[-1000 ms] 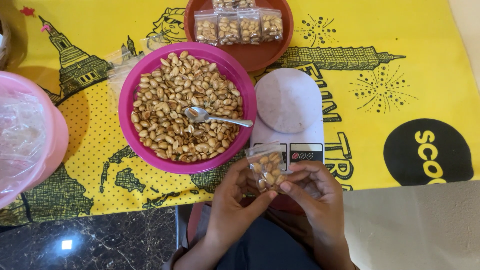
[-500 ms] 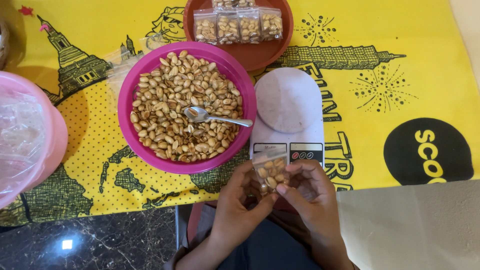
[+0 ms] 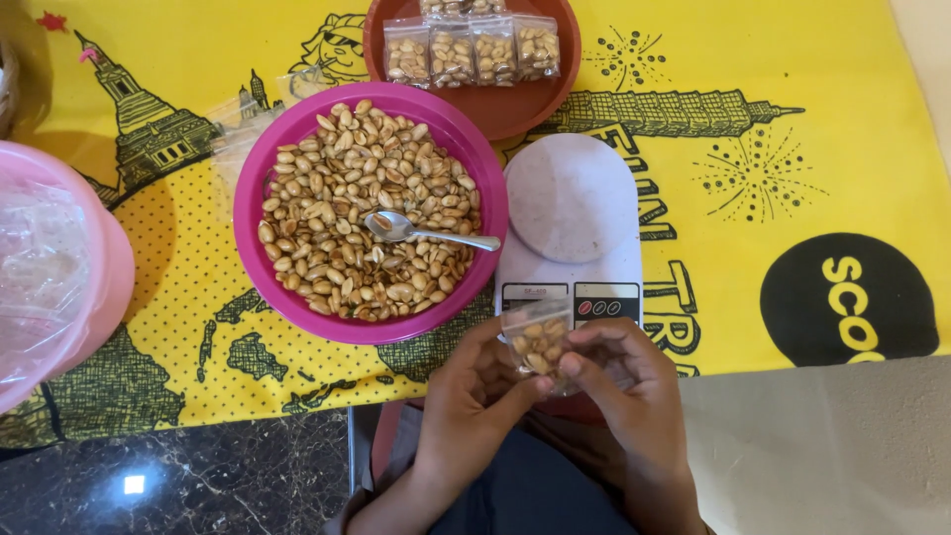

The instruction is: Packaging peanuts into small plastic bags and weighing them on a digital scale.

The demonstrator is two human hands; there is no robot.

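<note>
Both hands pinch a small clear plastic bag of peanuts (image 3: pixel 536 342) just below the front of a white kitchen scale (image 3: pixel 573 210). My left hand (image 3: pixel 475 396) holds the bag's left side and my right hand (image 3: pixel 624 381) its right side, fingertips meeting at the bag's lower edge. A magenta bowl (image 3: pixel 260 173) full of roasted peanuts sits up and left of the hands, with a metal spoon (image 3: pixel 421 231) lying on the nuts.
A brown plate (image 3: pixel 515 104) at the top holds several filled small peanut bags. A pink container (image 3: pixel 104 267) with clear plastic inside stands at the far left. A yellow printed cloth (image 3: pixel 792 149) covers the table; dark marble floor (image 3: pixel 198 476) shows below.
The bag has come slightly lower and closer to me, and my fingers have shifted along its lower edge. Bowl, spoon and scale have not moved.
</note>
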